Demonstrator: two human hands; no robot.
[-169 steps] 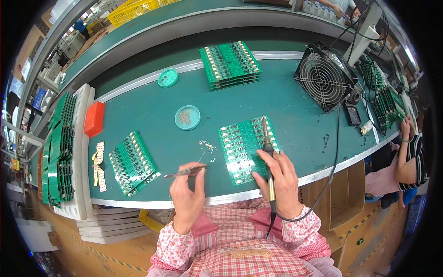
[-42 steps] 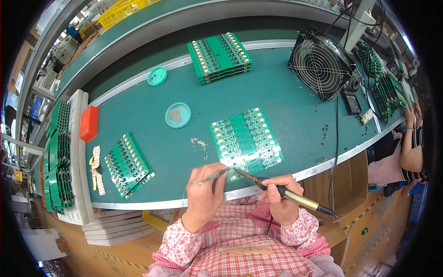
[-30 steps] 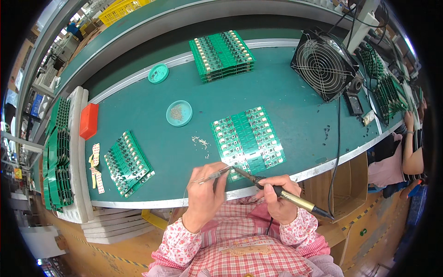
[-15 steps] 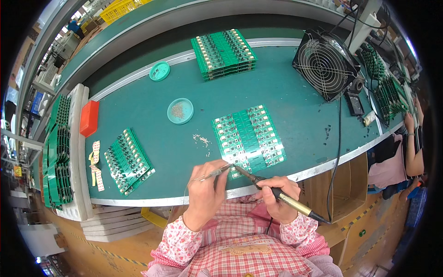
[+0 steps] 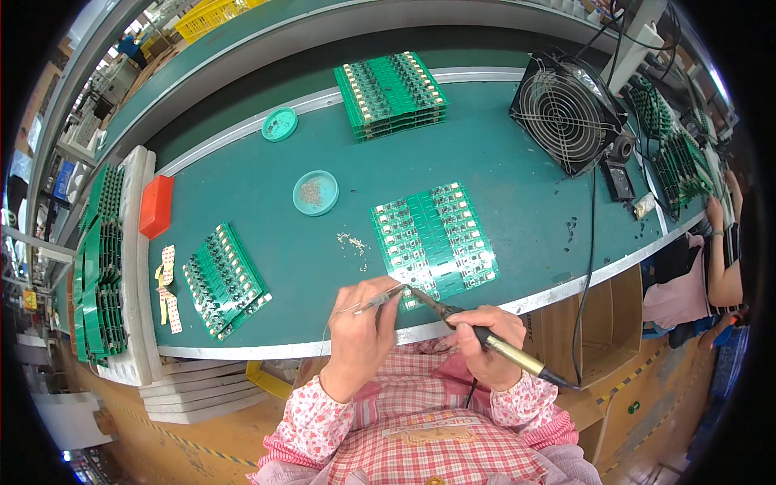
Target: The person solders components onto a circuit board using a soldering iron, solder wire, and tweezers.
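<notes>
A green circuit board panel with rows of small parts lies flat before me near the table's front edge. My right hand is closed around a soldering iron with a black and gold handle. Its tip meets the panel's lower left corner, or is just above it; I cannot tell which. In my left hand, pinched fingers hold a slim pointed metal tool, probably tweezers, and a thin wire, likely solder, trails from that hand. The tool's point is close to the iron's tip. Loose tiny components are scattered left of the panel.
Two round green dishes hold small parts. Stacked boards stand at the back, and more boards lie left. A black fan stands at right, its cable nearby. A red box sits left. Another person's arm shows far right.
Both hands and their tools stay almost in place at the panel's lower left corner. The whole view has shifted very slightly. At far right, the other person's arms have moved a little.
</notes>
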